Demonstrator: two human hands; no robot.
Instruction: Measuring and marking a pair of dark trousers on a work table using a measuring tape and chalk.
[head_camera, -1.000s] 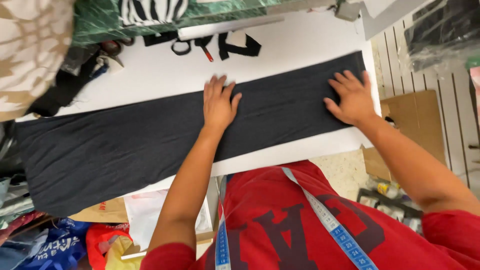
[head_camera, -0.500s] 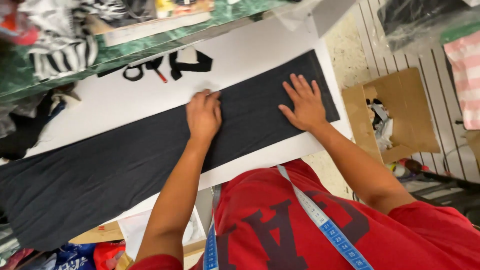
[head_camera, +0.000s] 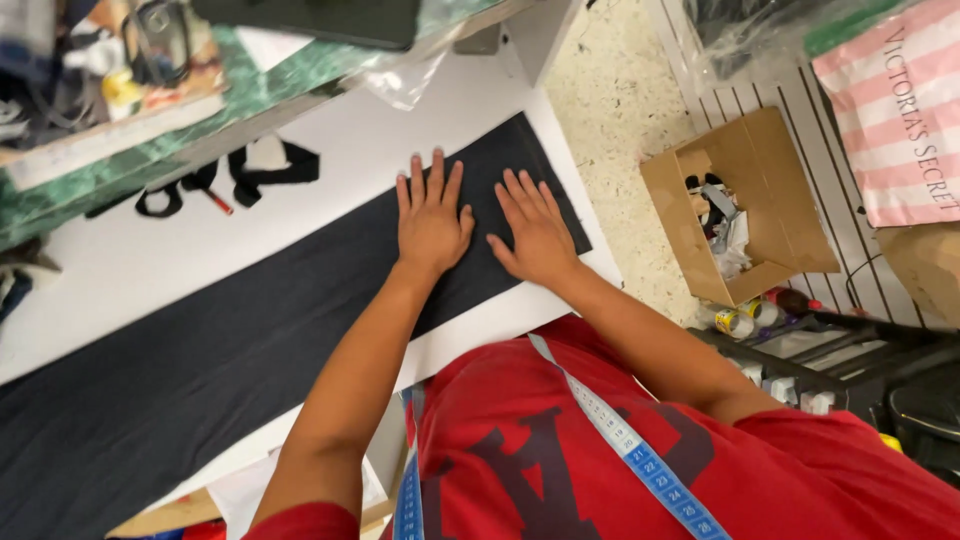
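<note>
A blue measuring tape (head_camera: 640, 462) is draped over the red shirt (head_camera: 700, 470). Both forearms are stretched forward; the left hand (head_camera: 431, 218) and right hand (head_camera: 537, 229) are laid flat, fingers spread, side by side on the long black fabric strip (head_camera: 250, 340), which is spread across the white table (head_camera: 120, 265). Black scraps (head_camera: 262, 165) are seen beyond.

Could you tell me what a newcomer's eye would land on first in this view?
Most striking are the left hand and right hand, pressed flat side by side on the long dark fabric strip that runs across the white table. Next comes the blue measuring tape draped over the red shirt below, then the open cardboard box on the floor at right.
</note>
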